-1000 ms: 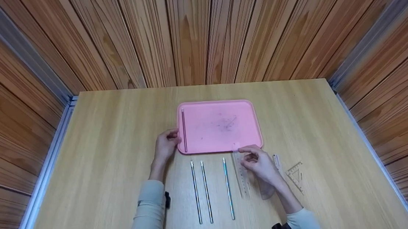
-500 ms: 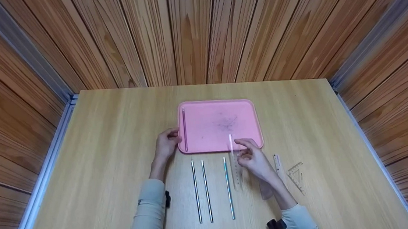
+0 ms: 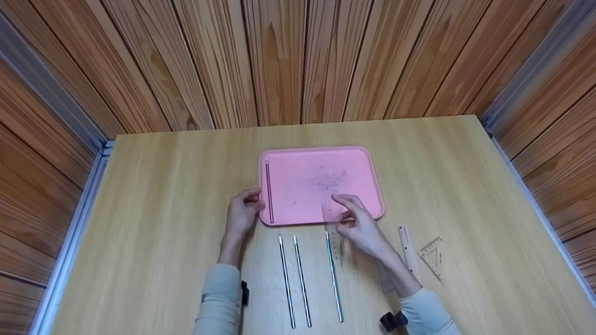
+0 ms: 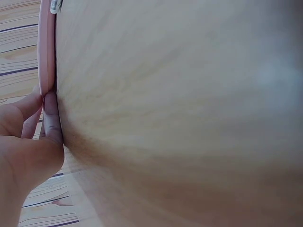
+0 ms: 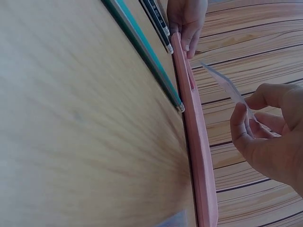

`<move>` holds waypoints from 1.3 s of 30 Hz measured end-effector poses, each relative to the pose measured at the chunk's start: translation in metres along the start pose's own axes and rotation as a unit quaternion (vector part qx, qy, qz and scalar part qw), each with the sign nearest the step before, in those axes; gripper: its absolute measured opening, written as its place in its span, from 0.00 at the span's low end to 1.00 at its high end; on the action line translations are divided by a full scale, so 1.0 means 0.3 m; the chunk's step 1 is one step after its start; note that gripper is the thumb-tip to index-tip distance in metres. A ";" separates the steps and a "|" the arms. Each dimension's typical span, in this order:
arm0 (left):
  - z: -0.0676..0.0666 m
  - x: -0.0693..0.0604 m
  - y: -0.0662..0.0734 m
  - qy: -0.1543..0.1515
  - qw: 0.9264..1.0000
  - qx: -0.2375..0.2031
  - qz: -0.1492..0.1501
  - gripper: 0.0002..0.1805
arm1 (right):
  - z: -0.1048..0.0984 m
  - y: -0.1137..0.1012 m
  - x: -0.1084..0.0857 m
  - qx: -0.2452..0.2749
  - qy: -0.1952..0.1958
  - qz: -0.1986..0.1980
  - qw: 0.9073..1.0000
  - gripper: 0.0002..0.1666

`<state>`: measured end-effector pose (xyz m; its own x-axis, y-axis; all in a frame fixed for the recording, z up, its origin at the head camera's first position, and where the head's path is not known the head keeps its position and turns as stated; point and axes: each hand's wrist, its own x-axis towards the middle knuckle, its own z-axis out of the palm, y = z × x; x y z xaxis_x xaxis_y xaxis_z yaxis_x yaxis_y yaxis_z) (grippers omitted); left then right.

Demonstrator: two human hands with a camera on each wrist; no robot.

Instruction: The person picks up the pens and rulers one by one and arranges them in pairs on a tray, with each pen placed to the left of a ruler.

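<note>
My right hand (image 3: 360, 227) pinches a clear plastic ruler (image 5: 226, 84) between thumb and fingers, above the near edge of a pink tray (image 3: 305, 161). In the right wrist view the ruler is lifted clear of the tray rim. At the tray's left side, my left hand (image 3: 242, 213) grips the rim, thumb and fingers on either side of it in the left wrist view. Along the tray's inner left side lies one dark pencil (image 3: 269, 191). Before the tray, two dark pencils (image 3: 287, 282) and a teal, shiny pencil (image 3: 335, 288) lie on the table.
Right of my right forearm lie a second ruler (image 3: 406, 241) and a clear set square (image 3: 432, 259). Another clear piece (image 3: 386, 284) is partly hidden by the forearm. Wood-patterned walls (image 3: 277, 50) rise behind and beside the table (image 3: 171, 200).
My right hand has carried the ruler left and farther over the tray, so it now passes above the teal pencil's end. My left hand stays at the tray rim.
</note>
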<state>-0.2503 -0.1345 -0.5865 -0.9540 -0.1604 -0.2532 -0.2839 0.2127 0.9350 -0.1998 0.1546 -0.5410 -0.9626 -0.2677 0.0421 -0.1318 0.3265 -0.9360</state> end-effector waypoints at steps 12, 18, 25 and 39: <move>0.005 -0.003 -0.004 0.007 1.000 0.000 0.013 0.19 | 0.048 -0.002 0.075 -0.004 0.013 -0.007 1.000 0.38; 0.003 0.001 -0.006 0.004 1.000 -0.002 0.008 0.20 | 0.068 -0.013 0.101 -0.018 0.020 0.014 1.000 0.37; 0.002 0.003 -0.005 -0.001 1.000 -0.006 0.001 0.19 | 0.092 -0.014 0.137 -0.015 0.019 0.016 1.000 0.35; -0.001 0.001 0.003 -0.003 1.000 -0.003 -0.018 0.19 | 0.149 -0.027 0.234 -0.033 0.020 0.026 0.999 0.30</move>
<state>-0.2507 -0.1345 -0.5856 -0.9439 -0.1626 -0.2875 -0.3169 0.2010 0.9269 -0.2556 0.0928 -0.5461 -0.9769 -0.2134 0.0081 -0.0948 0.3995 -0.9118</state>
